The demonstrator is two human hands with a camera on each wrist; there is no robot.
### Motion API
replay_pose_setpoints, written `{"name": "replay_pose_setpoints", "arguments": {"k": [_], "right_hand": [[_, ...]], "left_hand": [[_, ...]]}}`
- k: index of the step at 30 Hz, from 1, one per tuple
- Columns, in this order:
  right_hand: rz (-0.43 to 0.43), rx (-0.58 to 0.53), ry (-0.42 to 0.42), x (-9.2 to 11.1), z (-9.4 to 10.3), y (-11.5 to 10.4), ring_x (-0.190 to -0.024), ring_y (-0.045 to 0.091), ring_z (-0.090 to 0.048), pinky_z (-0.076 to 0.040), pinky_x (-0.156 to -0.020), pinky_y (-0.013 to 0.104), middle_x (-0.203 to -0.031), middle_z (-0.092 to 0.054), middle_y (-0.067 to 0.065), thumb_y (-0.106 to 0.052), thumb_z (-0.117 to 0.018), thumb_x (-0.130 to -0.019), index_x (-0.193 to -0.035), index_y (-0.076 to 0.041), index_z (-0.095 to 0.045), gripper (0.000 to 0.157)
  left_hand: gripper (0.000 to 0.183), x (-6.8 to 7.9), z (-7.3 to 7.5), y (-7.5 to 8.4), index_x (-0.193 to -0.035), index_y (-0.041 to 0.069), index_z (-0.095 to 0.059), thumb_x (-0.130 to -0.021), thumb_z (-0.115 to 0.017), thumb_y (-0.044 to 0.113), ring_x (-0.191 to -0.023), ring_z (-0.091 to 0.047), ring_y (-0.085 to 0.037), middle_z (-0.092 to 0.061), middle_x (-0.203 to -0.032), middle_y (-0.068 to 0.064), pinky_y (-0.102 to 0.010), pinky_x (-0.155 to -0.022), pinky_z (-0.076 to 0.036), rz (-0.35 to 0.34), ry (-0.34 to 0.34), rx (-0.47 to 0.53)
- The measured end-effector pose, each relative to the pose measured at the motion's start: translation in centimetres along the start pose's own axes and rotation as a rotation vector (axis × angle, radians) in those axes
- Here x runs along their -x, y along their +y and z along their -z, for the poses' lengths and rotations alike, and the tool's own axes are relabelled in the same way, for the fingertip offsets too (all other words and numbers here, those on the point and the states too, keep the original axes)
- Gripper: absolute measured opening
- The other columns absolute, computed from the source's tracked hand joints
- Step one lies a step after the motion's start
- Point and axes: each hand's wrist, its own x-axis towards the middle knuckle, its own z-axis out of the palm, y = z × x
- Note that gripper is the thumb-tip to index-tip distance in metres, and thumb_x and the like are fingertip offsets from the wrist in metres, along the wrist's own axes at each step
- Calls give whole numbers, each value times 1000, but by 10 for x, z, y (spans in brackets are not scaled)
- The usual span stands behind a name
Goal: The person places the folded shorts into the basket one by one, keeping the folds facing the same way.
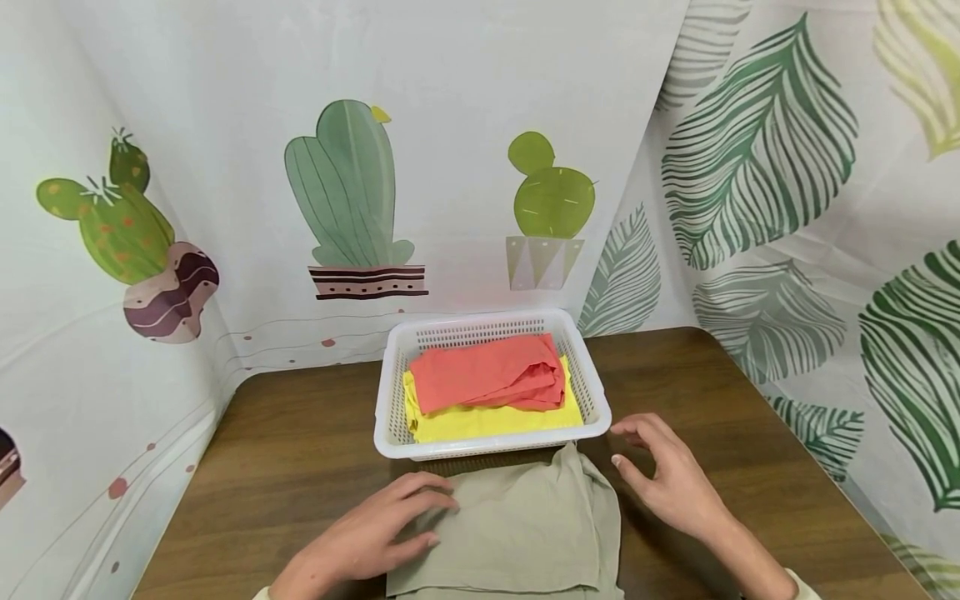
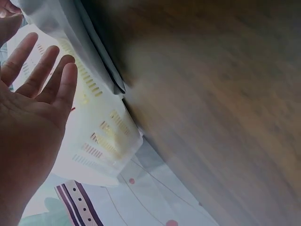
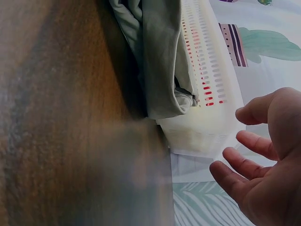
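A folded grey-green cloth [image 1: 517,525] lies on the wooden table in front of the basket, its far right corner bunched up. My left hand [image 1: 375,525] is at the cloth's left edge, fingers spread and slightly bent. Whether its fingertips touch the fabric I cannot tell. To the right of the cloth, my right hand [image 1: 667,475] is held with loosely bent fingers near the basket's front right corner, holding nothing. In the right wrist view, the cloth's folded end [image 3: 164,70] shows its layers, apart from the right fingers [image 3: 235,165].
A white plastic basket [image 1: 381,400] with slotted walls stands at the table's back. Inside, a folded red cloth [image 1: 480,375] lies on a folded yellow cloth [image 1: 487,423]. Behind the brown table [image 1: 300,442] hangs a white curtain [image 1: 457,167] printed with cacti and leaves.
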Motion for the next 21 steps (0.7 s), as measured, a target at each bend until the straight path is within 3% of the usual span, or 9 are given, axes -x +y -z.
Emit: {"name": "replay_pose_setpoints", "arguments": {"k": [11, 17, 21], "right_hand": [[-15, 21, -20, 5, -2, 2, -103, 16, -65, -51, -92, 19, -118, -66, -1, 7, -84, -82, -118, -10, -67, 44], [-19, 13, -23, 7, -3, 3, -103, 11, -64, -57, -87, 26, -117, -66, -2, 7, -84, -82, -119, -11, -68, 45], [-14, 6, -27, 8, -3, 3, -103, 11, -64, -60, -85, 31, -117, -67, -1, 7, -84, -82, -119, -12, -67, 45]], "left_hand": [[40, 8, 4, 0, -141, 27, -63, -102, -74, 29, -130, -54, -3, -52, -143, 22, -35, -106, -51, 187, 21, -16], [49, 10, 4, 1, -147, 28, -59, -101, -75, 33, -128, -56, -5, -53, -142, 19, -39, -105, -53, 283, 4, -39], [51, 10, 3, 1, -149, 27, -57, -101, -75, 34, -126, -57, -7, -54, -141, 18, -40, -105, -53, 306, -4, -35]]}}
